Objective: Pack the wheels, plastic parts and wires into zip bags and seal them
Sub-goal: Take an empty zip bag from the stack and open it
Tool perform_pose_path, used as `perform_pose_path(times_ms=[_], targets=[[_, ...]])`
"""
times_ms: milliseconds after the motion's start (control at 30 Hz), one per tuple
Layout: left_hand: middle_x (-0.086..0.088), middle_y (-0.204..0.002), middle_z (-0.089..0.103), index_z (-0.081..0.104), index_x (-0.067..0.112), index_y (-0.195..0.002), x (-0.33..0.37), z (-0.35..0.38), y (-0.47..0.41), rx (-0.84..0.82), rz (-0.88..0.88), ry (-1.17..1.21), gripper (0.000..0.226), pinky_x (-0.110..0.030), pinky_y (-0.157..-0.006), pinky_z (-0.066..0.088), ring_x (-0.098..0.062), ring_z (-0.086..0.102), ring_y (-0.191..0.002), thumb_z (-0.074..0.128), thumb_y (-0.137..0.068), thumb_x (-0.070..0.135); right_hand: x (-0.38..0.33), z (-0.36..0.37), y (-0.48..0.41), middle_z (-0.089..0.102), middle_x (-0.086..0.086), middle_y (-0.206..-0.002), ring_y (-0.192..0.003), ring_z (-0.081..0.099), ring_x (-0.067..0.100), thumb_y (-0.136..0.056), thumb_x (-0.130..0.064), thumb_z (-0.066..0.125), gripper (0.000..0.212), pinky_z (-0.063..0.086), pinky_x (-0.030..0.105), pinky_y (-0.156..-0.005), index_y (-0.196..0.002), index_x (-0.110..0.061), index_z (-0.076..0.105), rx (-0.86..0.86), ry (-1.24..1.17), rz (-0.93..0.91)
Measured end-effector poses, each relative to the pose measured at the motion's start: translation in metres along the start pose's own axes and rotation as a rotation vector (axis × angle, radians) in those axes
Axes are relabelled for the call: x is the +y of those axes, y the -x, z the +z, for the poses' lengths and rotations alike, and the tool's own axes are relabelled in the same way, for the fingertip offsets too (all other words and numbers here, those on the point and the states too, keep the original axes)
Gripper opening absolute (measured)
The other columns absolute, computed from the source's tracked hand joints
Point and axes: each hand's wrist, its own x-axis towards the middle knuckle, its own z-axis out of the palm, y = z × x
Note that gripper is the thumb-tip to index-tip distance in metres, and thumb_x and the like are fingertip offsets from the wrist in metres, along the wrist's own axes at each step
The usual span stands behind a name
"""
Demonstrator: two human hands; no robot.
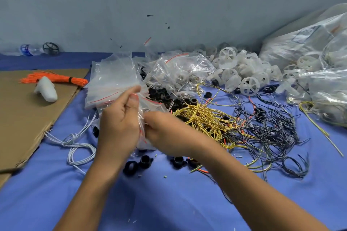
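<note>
Head view: both hands meet over the middle of a worktop (169, 202) covered in blue cloth. The left hand (120, 118) is raised, its thumb and fingers clamped on a fanned stack of empty zip bags (112, 78) with red seal strips. The stack spreads up and to the left above the hand. The right hand (165, 131) is just beside it, its fingers curled in on one clear bag (141, 127) that hangs between the two hands. The fingertips are hidden behind the hand, so this looks like a pinch, though I cannot be sure.

Just right of the hands lies a tangle of yellow wires (204, 118), and further right a looser tangle of dark wires (272, 129). Black plastic parts (145, 160) lie loose on the cloth between the forearms, with more heaped behind the hands under the bags. White wires (75, 144) are looped left of the left wrist, beside the edge of a cardboard sheet (28, 114). On that sheet lie a tied orange wire bundle (54, 78) and a white plastic piece (47, 90) that touches it.

Filled bags (180, 69) are heaped behind the hands. White wheels (249, 84) are piled at the back right, near the wall. Large clear sacks (309, 43) fill the far right. At the far left, by the wall, a water bottle (30, 49) lies on its side beside a black wheel (51, 48).
</note>
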Motion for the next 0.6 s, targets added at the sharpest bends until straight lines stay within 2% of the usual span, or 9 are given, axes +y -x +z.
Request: perform_pose_path(times_ms=[67,133,200,233,267,300,367,433,600], targets=[[0.002,-0.058,0.044,0.065,0.023,-0.124,-0.002,-0.002,-0.002,0.034,-0.008,-0.015,0.029,-0.017,-0.051,0.033,-0.008,0.04,-0.048,0.045,-0.105,0.027,0.013,-0.003,0.027,0.066,-0.006,-0.086,-0.079,0.058,0.013,-0.095,-0.022,0.053,0.012,0.047,0.028,-0.07,-0.092,-0.021,0.064,0.305,-0.019,-0.103],[0.007,-0.048,0.034,0.064,0.021,-0.126,-0.002,-0.003,-0.002,0.055,-0.014,-0.017,0.029,-0.018,-0.045,0.027,-0.013,0.03,-0.045,0.043,-0.106,0.025,0.027,-0.005,0.057,0.064,-0.015,-0.099,-0.09,0.057,0.006,-0.095,-0.038,0.054,0.019,0.045,0.024,-0.076,-0.11,-0.03,0.062,0.485,0.094,-0.018],[0.022,-0.052,0.023,0.064,0.019,-0.127,0.001,-0.002,-0.001,0.058,-0.022,-0.01,0.03,-0.028,-0.044,0.031,-0.018,0.032,-0.046,0.044,-0.106,0.023,0.045,-0.009,0.077,0.062,-0.016,-0.105,-0.099,0.054,0.011,-0.095,-0.049,0.051,0.028,0.044,0.031,-0.08,-0.118,-0.034,0.056,0.317,0.242,0.243],[0.028,-0.089,0.034,0.064,0.018,-0.128,0.002,-0.001,-0.001,0.056,-0.028,-0.01,0.031,-0.033,-0.047,0.036,-0.022,0.036,-0.049,0.044,-0.106,0.023,0.053,-0.007,0.083,0.064,-0.015,-0.104,-0.099,0.056,0.014,-0.096,-0.049,0.049,0.027,0.045,0.033,-0.08,-0.115,-0.032,0.057,0.2,0.303,0.325],[0.004,-0.058,0.06,0.064,0.018,-0.128,0.003,-0.002,0.0,0.052,-0.033,-0.008,0.031,-0.034,-0.05,0.04,-0.023,0.04,-0.051,0.044,-0.106,0.023,0.06,-0.004,0.088,0.066,-0.012,-0.098,-0.095,0.058,0.015,-0.097,-0.047,0.047,0.025,0.046,0.034,-0.078,-0.107,-0.028,0.06,0.138,0.316,0.335],[-0.001,-0.061,0.057,0.064,0.018,-0.129,0.003,-0.002,0.001,0.048,-0.034,-0.005,0.031,-0.03,-0.049,0.041,-0.019,0.043,-0.049,0.044,-0.106,0.023,0.065,-0.002,0.093,0.068,-0.011,-0.09,-0.087,0.06,0.013,-0.099,-0.043,0.046,0.025,0.047,0.035,-0.075,-0.099,-0.023,0.062,0.134,0.272,0.309],[0.013,-0.046,0.049,0.063,0.017,-0.129,0.002,-0.002,0.002,0.039,-0.032,-0.004,0.031,-0.014,-0.045,0.034,-0.007,0.041,-0.044,0.043,-0.106,0.023,0.072,-0.009,0.099,0.067,-0.01,-0.073,-0.065,0.057,0.007,-0.099,-0.04,0.046,0.031,0.046,0.033,-0.063,-0.088,-0.019,0.066,0.216,0.053,0.277],[0.02,-0.043,0.046,0.064,0.018,-0.128,0.0,-0.001,0.001,0.034,-0.042,-0.005,0.031,-0.009,-0.045,0.029,-0.001,0.04,-0.042,0.043,-0.106,0.023,0.075,-0.022,0.102,0.064,-0.006,-0.065,-0.052,0.048,0.006,-0.099,-0.035,0.046,0.029,0.039,0.022,-0.05,-0.092,-0.023,0.072,0.349,-0.264,0.263],[0.019,-0.044,0.049,0.064,0.019,-0.128,0.0,-0.001,0.0,0.037,-0.037,-0.017,0.03,-0.009,-0.043,0.028,-0.003,0.04,-0.041,0.044,-0.106,0.024,0.073,-0.065,0.104,0.053,-0.001,-0.063,-0.049,0.042,0.016,-0.103,-0.029,0.044,0.03,0.035,0.023,-0.041,-0.099,-0.024,0.073,0.631,-0.689,0.205]])
